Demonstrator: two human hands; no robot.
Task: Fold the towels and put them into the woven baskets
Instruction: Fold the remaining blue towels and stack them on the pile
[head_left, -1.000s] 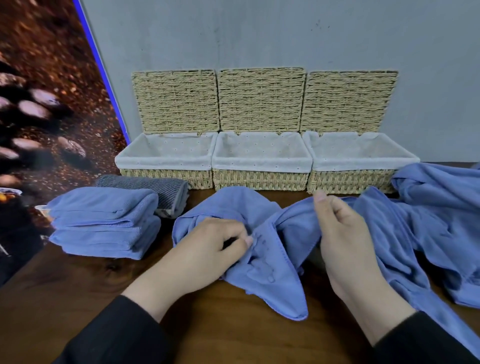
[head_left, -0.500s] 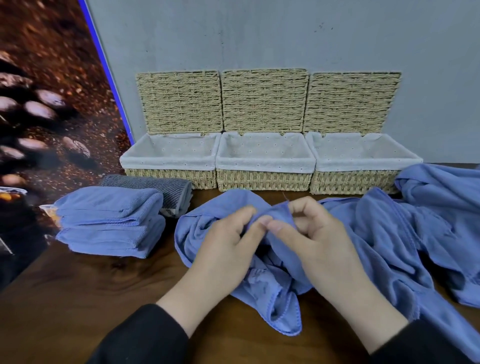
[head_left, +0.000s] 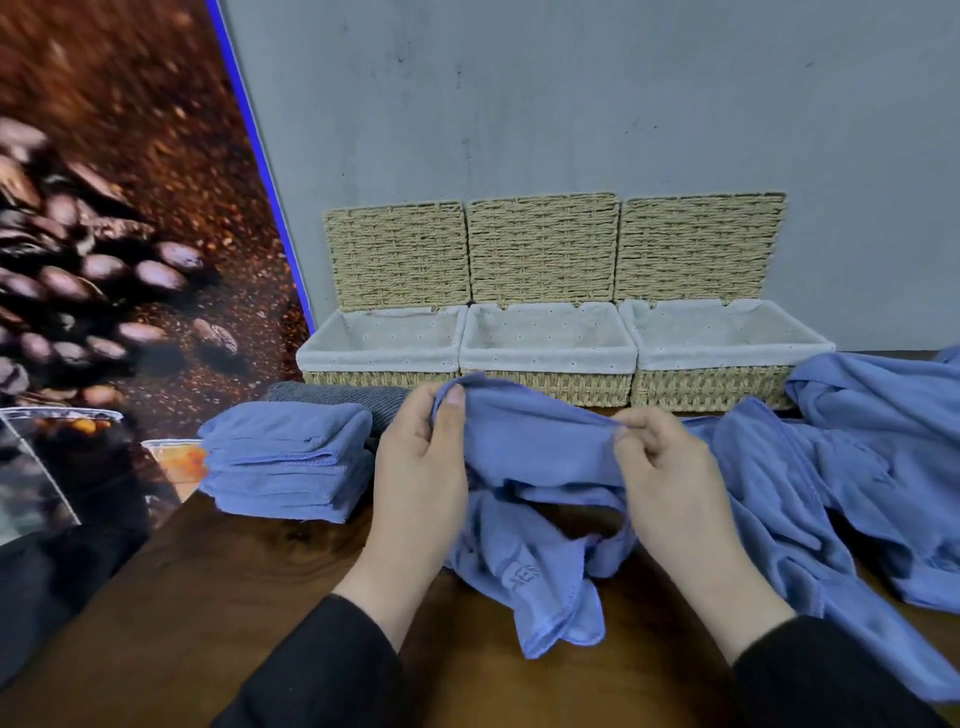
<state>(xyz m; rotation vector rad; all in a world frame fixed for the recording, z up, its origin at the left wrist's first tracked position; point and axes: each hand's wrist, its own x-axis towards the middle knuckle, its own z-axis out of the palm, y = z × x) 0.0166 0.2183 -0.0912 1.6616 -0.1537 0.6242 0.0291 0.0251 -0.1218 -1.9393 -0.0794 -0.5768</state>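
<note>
A crumpled blue towel (head_left: 524, 519) hangs between my hands above the wooden table. My left hand (head_left: 418, 478) pinches its upper edge at the left. My right hand (head_left: 670, 478) pinches the same edge further right. The lower part droops onto the table. Three woven baskets with white liners stand open along the wall: left (head_left: 382, 345), middle (head_left: 545, 345) and right (head_left: 722, 343). None of them holds a towel.
A stack of folded blue towels (head_left: 288, 462) lies at the left, with a folded grey towel (head_left: 363, 400) behind it. More loose blue towels (head_left: 857, 467) sprawl across the right. A plastic cup (head_left: 176, 462) stands at the table's left edge.
My hands have lifted the towel's edge off the table and drawn apart along it, stretching it between them. The camera view has tilted upward.
</note>
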